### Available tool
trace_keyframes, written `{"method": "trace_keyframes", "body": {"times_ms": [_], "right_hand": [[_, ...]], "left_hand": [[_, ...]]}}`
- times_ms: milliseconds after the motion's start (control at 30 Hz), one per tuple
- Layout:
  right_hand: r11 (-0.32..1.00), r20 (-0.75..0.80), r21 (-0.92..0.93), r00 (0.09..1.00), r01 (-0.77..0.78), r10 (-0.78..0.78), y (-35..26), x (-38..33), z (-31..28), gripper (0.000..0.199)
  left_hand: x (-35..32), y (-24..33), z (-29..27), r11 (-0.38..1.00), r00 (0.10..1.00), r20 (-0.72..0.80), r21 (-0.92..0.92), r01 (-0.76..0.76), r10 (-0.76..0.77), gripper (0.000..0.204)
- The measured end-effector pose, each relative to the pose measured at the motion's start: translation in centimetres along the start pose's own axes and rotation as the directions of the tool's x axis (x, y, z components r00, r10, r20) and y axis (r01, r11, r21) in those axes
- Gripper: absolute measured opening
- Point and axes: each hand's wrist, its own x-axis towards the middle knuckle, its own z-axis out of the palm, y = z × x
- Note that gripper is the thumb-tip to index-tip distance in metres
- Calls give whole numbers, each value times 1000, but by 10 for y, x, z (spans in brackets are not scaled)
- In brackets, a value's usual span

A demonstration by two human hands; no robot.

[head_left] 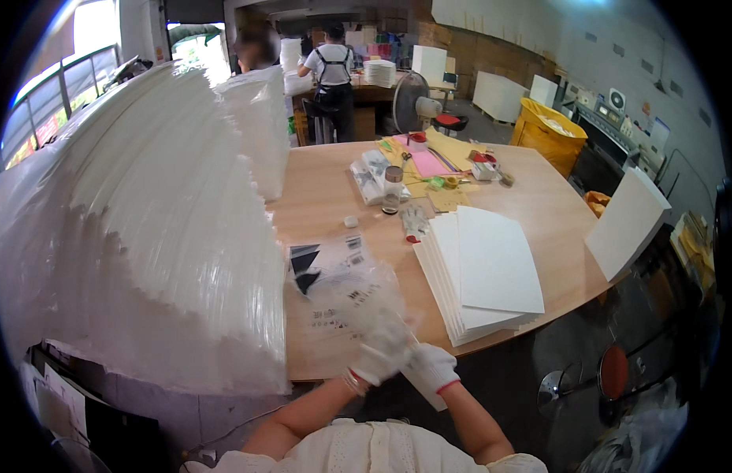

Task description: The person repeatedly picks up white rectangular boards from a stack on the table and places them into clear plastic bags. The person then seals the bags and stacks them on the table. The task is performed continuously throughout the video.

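My left hand (382, 353), in a white knit glove, is at the near end of a clear plastic bag (338, 272) with black print. Motion smears its fingers, so its grip does not show. Close beside it, my right hand (431, 367), gloved in white with a red cuff, is closed on a white board (423, 388) that slants down past the table's near edge. The board's far part is hidden by the hands and blur. To the right of the hands lies a stack of white boards (500, 264), its top sheets slightly fanned.
A tall pile of plastic-wrapped white sheets (169, 213) fills the left side. On the table (319, 177) are a bottle (392, 189), a spare glove (415, 222) and tape rolls. A white board bundle (630, 221) stands at the right edge. A person (332, 75) stands beyond the fan (413, 102).
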Motion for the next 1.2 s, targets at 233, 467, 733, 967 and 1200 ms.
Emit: {"method": "trace_keyframes", "body": {"times_ms": [233, 467, 733, 967, 1200], "right_hand": [[890, -372, 410, 854, -199, 363, 18, 65, 32, 37], [917, 52, 224, 943, -331, 328, 28, 127, 47, 41], [752, -11, 659, 1000, -1, 12, 59, 25, 102, 71], [348, 74, 937, 959, 28, -275, 80, -76, 189, 66], [905, -119, 422, 987, -50, 110, 58, -58, 93, 55]], "left_hand": [[-16, -41, -20, 811, 997, 56, 584, 14, -57, 14], [-67, -165, -82, 653, 864, -478, 707, 271, 158, 34], [-93, -8, -70, 98, 632, -398, 793, 602, -665, 34], [-223, -2, -79, 683, 849, -17, 586, 436, -528, 13], [-155, 15, -78, 567, 595, -323, 185, 803, -736, 5]]}}
